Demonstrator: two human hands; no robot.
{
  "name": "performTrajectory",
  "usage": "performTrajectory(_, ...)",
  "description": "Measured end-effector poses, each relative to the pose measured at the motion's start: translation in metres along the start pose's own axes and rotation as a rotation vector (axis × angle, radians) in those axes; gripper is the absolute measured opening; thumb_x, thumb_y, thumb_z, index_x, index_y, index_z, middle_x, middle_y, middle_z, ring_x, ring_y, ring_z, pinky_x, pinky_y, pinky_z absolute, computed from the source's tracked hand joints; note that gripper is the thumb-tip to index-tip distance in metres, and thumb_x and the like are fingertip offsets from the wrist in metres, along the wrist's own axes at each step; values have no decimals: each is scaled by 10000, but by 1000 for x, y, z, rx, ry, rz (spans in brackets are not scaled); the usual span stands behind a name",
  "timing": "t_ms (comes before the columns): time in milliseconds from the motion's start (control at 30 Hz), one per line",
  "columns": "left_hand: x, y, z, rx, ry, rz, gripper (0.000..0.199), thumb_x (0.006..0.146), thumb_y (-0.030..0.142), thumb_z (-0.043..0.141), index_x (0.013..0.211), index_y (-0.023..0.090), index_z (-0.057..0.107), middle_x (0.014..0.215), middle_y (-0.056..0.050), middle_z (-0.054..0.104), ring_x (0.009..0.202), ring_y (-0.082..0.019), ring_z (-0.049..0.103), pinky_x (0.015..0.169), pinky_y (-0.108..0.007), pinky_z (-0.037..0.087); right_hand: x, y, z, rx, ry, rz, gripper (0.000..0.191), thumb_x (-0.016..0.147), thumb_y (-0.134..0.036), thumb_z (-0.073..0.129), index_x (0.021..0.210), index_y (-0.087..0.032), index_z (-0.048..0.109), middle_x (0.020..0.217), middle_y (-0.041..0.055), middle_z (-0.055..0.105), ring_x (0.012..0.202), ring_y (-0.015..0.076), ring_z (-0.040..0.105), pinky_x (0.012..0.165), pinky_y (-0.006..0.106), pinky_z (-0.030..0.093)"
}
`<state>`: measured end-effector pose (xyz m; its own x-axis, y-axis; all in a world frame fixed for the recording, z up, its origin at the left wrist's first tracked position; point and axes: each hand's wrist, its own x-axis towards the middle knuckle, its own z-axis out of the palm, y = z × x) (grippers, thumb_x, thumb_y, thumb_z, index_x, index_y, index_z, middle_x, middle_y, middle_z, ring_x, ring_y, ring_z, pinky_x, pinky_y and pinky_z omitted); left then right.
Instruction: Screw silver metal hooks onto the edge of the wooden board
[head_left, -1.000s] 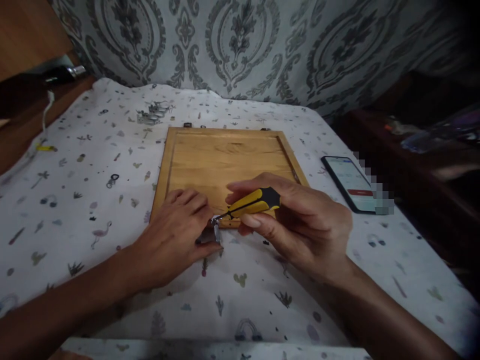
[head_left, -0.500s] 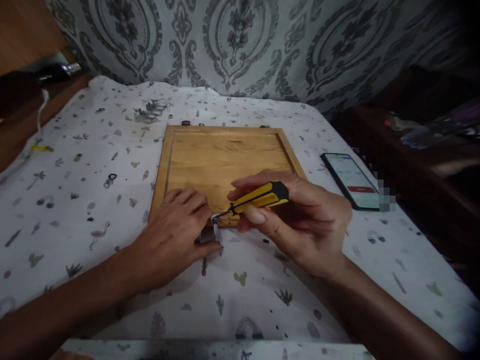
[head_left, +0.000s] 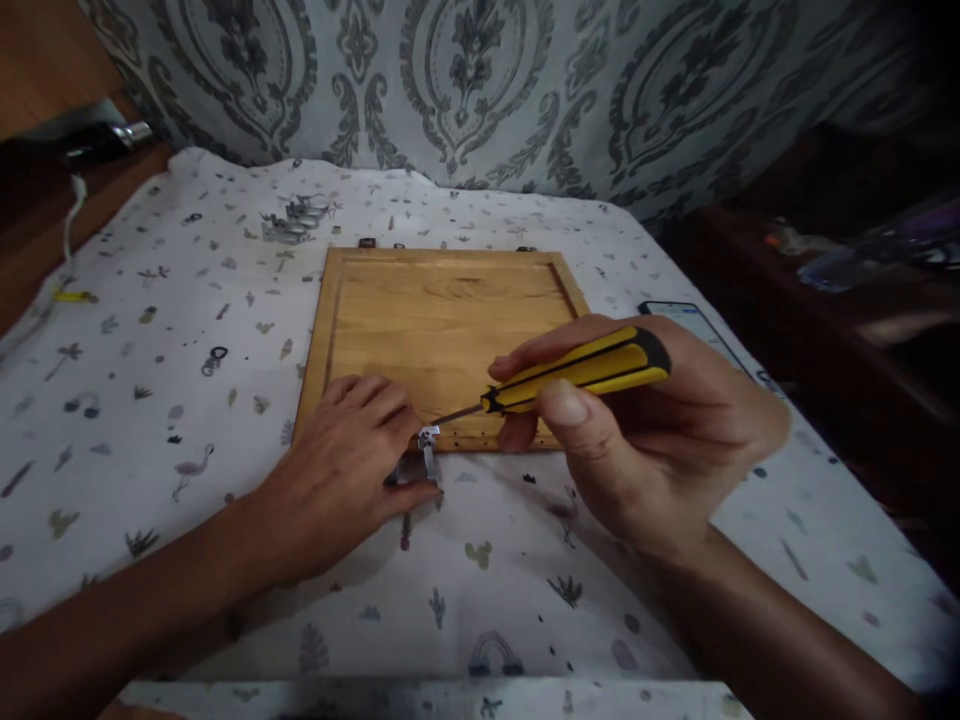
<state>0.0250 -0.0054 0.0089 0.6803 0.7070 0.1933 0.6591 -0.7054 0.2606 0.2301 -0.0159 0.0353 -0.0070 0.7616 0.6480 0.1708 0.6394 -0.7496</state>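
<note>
The right hand (head_left: 652, 460) grips a yellow-and-black screwdriver (head_left: 577, 375) between thumb and fingers, the handle angled up to the right and the thin shaft pointing down to the left. The shaft's tip is at the upper end of a metal hinge (head_left: 429, 445) — whether it touches cannot be told. The left hand (head_left: 337, 470) holds this hinge at the near edge of a framed wooden panel (head_left: 450, 320), its fingers bent over the panel's lower left part and its thumb stretched along the hinge's near end. A few small dark marks run along the panel's near rail, to the right of the hinge. The panel lies flat on a counter spread with a white printed cloth (head_left: 247, 560); two small dark fittings (head_left: 367, 243) show at its far edge. Beyond its far left corner lies a cluster of grey metal hinges (head_left: 292, 219), well apart from both hands. A smartphone (head_left: 694, 318) lies to the right, partly hidden behind the right hand. A grey damask-patterned covering (head_left: 472, 90) rises behind the counter.
</note>
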Motion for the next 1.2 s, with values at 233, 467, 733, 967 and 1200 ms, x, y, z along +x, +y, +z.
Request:
performTrajectory(233,0,0,1,2,-11,-2,341,790,396,875,965,162,701,973,-58,678,972,-300,605,867,-478,493,1,1,1,-5,-70,51,65,904,-285,774,899,-231,738,898,14,777,613,116,700,580,249,638)
performTrajectory(467,0,0,2,-17,-22,-19,341,800,381,864,1023,172,714,1017,-71,685,1033,-319,608,911,-500,494,0,0,1,-18,-108,100,87,912,-306,765,911,-227,731,829,2,746,599,115,693,566,250,617)
performTrajectory(733,0,0,0,2,-21,-9,366,798,413,869,1009,153,719,1030,-83,693,1024,-319,621,892,-503,516,-3,3,3,-28,-125,106,100,915,-316,760,924,-225,719,809,-4,734,588,115,678,526,249,591)
performTrajectory(967,-1,-1,0,3,1,8,354,797,391,873,999,142,723,1031,-89,697,1017,-324,625,897,-515,514,-1,1,2,-28,-101,93,115,916,-333,761,906,-225,723,827,-2,737,584,104,674,523,230,589)
performTrajectory(1200,0,0,0,15,-7,6,288,825,387,840,970,173,712,1016,-69,701,989,-298,622,883,-487,515,0,-2,0,-7,-73,138,151,909,-368,764,883,-227,716,812,1,730,535,102,648,474,229,568)
